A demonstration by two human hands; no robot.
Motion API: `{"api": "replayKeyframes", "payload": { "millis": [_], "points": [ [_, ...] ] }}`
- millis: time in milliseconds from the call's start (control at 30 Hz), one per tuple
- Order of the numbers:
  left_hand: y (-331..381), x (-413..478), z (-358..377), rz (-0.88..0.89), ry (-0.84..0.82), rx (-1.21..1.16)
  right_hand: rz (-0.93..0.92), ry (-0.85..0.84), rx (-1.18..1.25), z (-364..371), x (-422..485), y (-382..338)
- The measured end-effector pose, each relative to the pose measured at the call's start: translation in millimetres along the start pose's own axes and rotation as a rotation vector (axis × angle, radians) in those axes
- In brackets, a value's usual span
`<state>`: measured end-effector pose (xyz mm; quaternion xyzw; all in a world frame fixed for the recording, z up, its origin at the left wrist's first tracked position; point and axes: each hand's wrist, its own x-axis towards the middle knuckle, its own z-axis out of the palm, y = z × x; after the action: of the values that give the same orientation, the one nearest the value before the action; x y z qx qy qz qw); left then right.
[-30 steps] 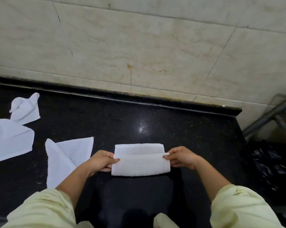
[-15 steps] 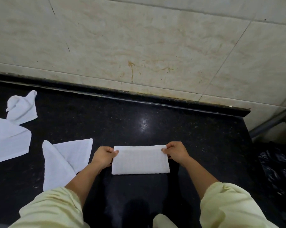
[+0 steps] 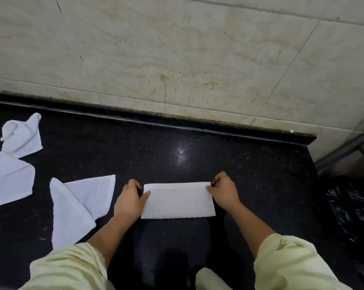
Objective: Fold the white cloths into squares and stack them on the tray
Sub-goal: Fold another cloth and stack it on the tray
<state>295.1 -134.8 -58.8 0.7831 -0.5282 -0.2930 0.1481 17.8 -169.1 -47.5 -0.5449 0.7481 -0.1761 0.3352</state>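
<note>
Both hands work one white cloth (image 3: pixel 178 200), which lies flat on the black counter (image 3: pixel 197 147) as a wide rectangle. The left hand (image 3: pixel 128 200) pinches its far-left corner, thumb on top, and the right hand (image 3: pixel 224 192) pinches the far-right corner. The lengthwise fold looks laid, so the step in hand seems to be squaring that far edge. Next, one short end must come across onto the other to make a square.

Just outside the left grip lies a loose cloth (image 3: pixel 82 197). Farther left is a larger cloth (image 3: pixel 7 181) and beyond it a small crumpled cloth (image 3: pixel 22 135) — all unfolded. No tray shows.
</note>
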Motion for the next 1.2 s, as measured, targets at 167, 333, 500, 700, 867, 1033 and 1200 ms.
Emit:
{"api": "replayKeyframes", "payload": {
  "millis": [167,333,500,700,867,1033,1200],
  "points": [
    [-4.3,-28.7,10.4,0.121,-0.014,0.013,-0.148,-0.075,-0.050,3.3,-20.4,5.1],
    [-18.2,-44.3,18.7,0.118,-0.088,-0.010,-0.101,-0.127,-0.100,7.7,-35.6,23.8],
    [-28.3,-42.4,13.7,0.135,-0.117,-0.129,0.014,-0.059,-0.050,4.9,-42.0,28.1],
    [-28.6,-41.8,13.5,0.122,-0.105,-0.197,0.149,-0.019,0.066,4.2,-46.1,22.3],
    [-29.2,-40.5,13.1,0.120,-0.107,-0.201,0.217,-0.050,0.040,8.6,-44.3,15.8],
    [-28.3,-38.8,11.9,0.109,-0.112,-0.195,0.254,-0.092,0.015,14.4,-45.7,2.7],
    [-28.2,-38.5,8.7,0.117,-0.130,-0.201,0.328,-0.049,0.271,14.8,-47.1,-4.8]
  ]
}}
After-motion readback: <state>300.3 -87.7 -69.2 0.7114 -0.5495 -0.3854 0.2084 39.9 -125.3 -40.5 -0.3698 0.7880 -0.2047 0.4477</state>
